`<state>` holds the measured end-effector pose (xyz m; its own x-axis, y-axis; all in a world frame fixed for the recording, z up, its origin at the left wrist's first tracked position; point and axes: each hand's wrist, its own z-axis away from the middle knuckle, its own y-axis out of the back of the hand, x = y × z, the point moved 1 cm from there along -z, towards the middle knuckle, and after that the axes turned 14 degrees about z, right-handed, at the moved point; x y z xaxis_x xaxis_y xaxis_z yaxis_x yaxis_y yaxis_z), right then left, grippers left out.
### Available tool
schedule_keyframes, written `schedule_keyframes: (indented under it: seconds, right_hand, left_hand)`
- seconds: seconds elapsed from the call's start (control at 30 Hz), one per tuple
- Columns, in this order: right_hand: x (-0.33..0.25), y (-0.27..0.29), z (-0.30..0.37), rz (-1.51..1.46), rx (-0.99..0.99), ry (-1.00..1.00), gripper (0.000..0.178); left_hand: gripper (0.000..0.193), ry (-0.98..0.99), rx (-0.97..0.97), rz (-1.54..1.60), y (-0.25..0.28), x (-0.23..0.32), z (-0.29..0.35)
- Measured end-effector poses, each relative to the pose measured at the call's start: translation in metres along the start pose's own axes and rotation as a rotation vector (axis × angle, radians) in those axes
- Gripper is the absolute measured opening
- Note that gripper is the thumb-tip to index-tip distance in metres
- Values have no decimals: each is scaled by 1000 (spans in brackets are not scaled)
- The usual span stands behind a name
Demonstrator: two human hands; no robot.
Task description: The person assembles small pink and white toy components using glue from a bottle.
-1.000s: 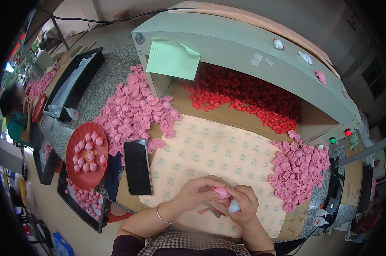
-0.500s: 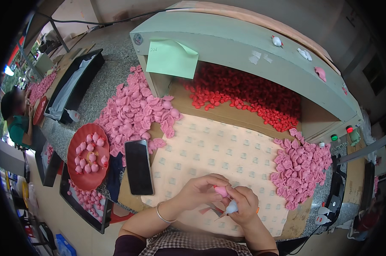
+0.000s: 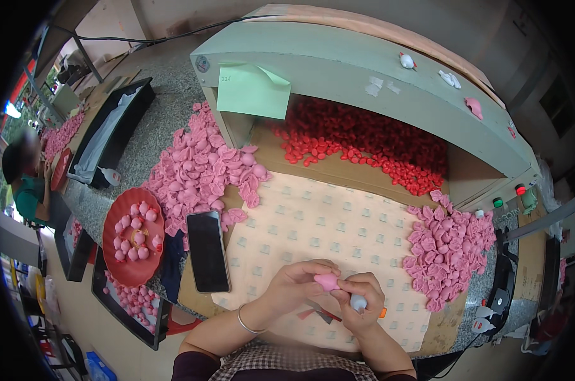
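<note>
Right now I'm pinching a small pink piece (image 3: 327, 282) between the thumb and fingers of my left hand (image 3: 298, 287), holding it above the pale patterned sheet (image 3: 287, 232) near the edge closest to me. Its long axis is running roughly left to right, tipping slightly, with its right end meeting the thumb and fingertips of my right hand (image 3: 363, 303). I'm not managing to tell which end is its front, because my fingers are covering parts of both ends. My right hand is curling around a pale, rounded object (image 3: 358, 303) as well; most of it is hiding in my palm, and a bit of orange (image 3: 383, 312) is showing at the hand's outer side. Below my hands, a dark reddish strip (image 3: 321, 314) is lying partly hidden, too blurred to make out. A phone (image 3: 207, 252) is lying to my left, beside a heap of pink shells (image 3: 195, 171); another pink heap (image 3: 443, 257) is spreading on my right. Inside the pale green housing (image 3: 351, 66), red pieces (image 3: 376, 155) are sinking into shadow at the back. The lower edge is cutting off my forearms.
</note>
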<state>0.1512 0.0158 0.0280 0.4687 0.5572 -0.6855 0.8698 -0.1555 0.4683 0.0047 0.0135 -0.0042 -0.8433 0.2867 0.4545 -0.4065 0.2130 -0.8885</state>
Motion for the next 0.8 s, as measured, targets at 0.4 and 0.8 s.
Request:
schedule_keyframes:
  seconds: [0.4, 0.8]
  right_hand:
    - [3, -6, 7, -80, 64, -66, 17]
    - [2, -14, 12, -84, 97, -88, 15]
  left_hand:
    - [26, -48, 8, -64, -6, 1, 0]
    - [21, -94, -4, -32, -2, 4, 0]
